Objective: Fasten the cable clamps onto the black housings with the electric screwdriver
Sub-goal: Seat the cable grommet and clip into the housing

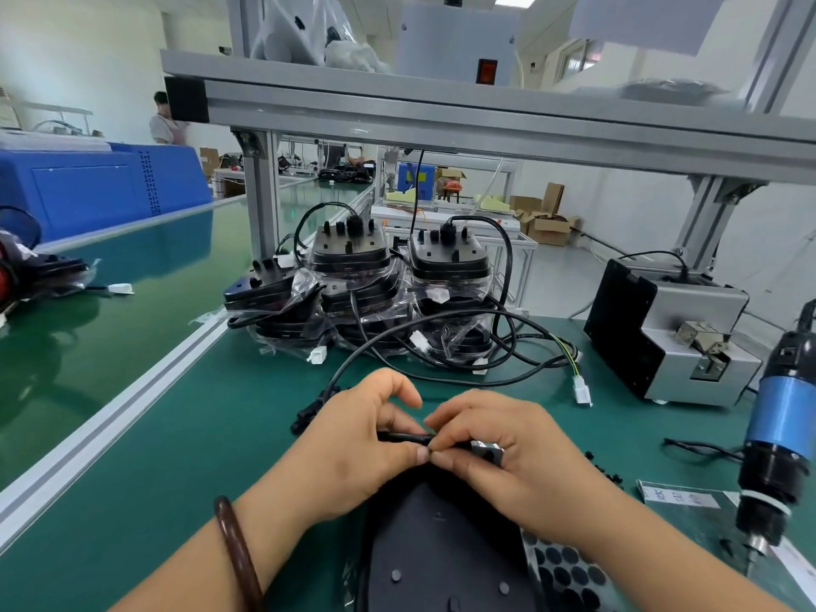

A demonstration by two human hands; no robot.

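On the desk point(198, 435), the left hand point(353, 443) and the right hand point(516, 461) both pinch the black cable point(399, 436) at the far edge of the black housing point(441, 545), with a metal clamp point(488, 451) tucked against the right hand. The electric screwdriver point(779, 435) hangs untouched, so I judge the fastening of this unit is not yet begun.

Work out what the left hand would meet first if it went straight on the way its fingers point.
The right hand: the left hand points rightward along the black cable, and their fingertips seem to touch there, though depth is unclear.
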